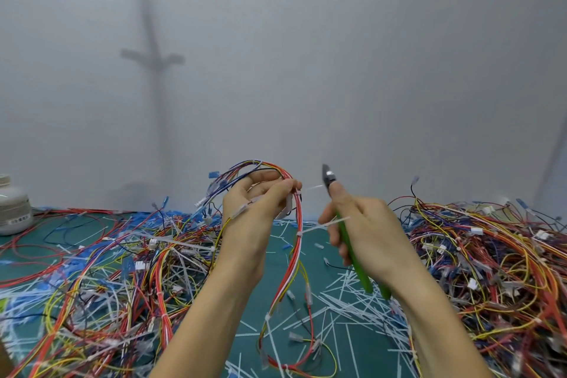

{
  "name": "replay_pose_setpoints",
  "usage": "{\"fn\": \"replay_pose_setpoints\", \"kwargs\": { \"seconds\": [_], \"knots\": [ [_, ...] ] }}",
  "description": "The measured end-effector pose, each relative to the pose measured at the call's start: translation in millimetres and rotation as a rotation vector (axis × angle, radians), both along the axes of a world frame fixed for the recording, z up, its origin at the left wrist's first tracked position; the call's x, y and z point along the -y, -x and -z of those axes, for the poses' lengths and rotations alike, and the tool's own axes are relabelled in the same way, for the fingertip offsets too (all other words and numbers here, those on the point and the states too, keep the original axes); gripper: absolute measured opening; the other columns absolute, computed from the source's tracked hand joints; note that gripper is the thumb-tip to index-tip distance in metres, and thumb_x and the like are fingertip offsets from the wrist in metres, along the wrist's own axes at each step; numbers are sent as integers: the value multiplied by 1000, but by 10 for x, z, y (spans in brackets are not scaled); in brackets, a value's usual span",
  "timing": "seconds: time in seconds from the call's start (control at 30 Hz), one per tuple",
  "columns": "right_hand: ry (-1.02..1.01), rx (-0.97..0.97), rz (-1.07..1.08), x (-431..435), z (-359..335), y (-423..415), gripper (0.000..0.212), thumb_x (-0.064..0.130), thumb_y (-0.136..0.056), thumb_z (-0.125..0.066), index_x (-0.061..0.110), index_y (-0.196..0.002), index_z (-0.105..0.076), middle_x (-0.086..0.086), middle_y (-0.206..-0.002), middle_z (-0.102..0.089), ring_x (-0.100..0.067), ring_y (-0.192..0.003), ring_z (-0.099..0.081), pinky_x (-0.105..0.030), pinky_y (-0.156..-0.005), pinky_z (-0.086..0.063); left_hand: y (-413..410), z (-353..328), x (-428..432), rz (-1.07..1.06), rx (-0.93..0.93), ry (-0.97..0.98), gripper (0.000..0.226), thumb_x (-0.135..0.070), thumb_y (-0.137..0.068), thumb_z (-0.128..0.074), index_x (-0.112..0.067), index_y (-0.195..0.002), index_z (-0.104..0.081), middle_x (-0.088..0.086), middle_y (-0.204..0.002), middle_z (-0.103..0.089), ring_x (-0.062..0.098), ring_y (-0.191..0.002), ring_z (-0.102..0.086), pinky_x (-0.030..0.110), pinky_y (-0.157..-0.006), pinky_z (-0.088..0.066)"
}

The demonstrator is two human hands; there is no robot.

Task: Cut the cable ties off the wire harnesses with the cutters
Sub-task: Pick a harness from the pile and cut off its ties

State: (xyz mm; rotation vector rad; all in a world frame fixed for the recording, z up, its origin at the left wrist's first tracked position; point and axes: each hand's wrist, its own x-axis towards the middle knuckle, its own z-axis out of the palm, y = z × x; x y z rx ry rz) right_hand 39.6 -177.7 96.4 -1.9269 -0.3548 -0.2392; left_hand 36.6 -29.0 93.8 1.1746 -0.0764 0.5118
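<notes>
Left hand [260,205] pinches a red-orange wire harness [297,242] held up over the green mat [276,258], a white cable tie [313,188] sticking out at the fingertips, while right hand [365,230] grips green-handled cutters [346,230], tip raised just beside the tie, loose harness piles either side.

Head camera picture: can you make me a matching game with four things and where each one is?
Things:
1. cutters
2. wire harness
3. white jar
4. cut-off cable ties

Places:
A. standing at the far left
B. gripped in the right hand
C. scattered on the green mat
D. held up by the left hand

Pairs: 1-B, 2-D, 3-A, 4-C
</notes>
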Motion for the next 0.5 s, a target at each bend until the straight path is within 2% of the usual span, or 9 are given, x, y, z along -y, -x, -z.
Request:
{"fn": "replay_pose_setpoints", "kwargs": {
  "seconds": [0.07,0.17,0.3,0.33,0.4,0.43,0.5],
  "knots": [
    [-169,-49,4,13,-7,-2,51,56,-92,-49,12,-78,-69,-5,-58,-66,-16,-49,-54,-32,-48,-48,-3,-1,-18,26,-19,21,30,-12,-69,-81,-14,-92,-62,13,-91,-76,22,-86,-70,32,-80,-52],
    [-228,-44,33,-6,4,3,31,45,-86,-67,14,-82,-71,-3,-67,-72,-12,-51,-55,-33,-54,-53,3,1,-46,151,-23,46,17,-8,-77,-76,-15,-89,-66,7,-86,-76,20,-83,-72,26,-75,-52],
    [-344,-19,61,-109,21,13,19,28,-85,-72,9,-82,-70,3,-60,-69,-10,-48,-52,-28,-48,-51,15,0,-54,275,-32,-16,10,-13,-72,-75,-22,-74,-78,6,-87,-77,13,-76,-72,18,-65,-54],
    [-375,-2,62,-121,18,20,15,21,-87,-71,7,-82,-69,2,-59,-67,-11,-48,-51,-26,-47,-50,14,7,-42,296,-33,-38,12,-11,-71,-77,-22,-76,-77,5,-86,-76,13,-76,-71,18,-65,-53],
    [-419,26,34,-111,-7,36,9,11,-89,-66,5,-84,-68,0,-61,-68,-13,-49,-51,-24,-46,-48,15,23,-23,317,-26,-44,31,-7,-64,-83,-15,-92,-73,5,-86,-73,14,-77,-69,19,-68,-53],
    [-431,29,2,-93,-26,49,7,9,-88,-65,6,-83,-68,-2,-63,-69,-14,-50,-51,-25,-47,-48,12,31,-19,328,-22,-26,42,-5,-62,-84,-10,-101,-68,6,-86,-72,15,-77,-69,19,-69,-54],
    [-413,29,-54,-48,-58,67,4,8,-85,-68,10,-81,-70,0,-62,-68,-14,-52,-53,-28,-50,-49,0,48,-32,355,-11,-2,47,-7,-64,-80,-9,-108,-65,10,-89,-72,18,-80,-69,22,-73,-56]
  ]
}}
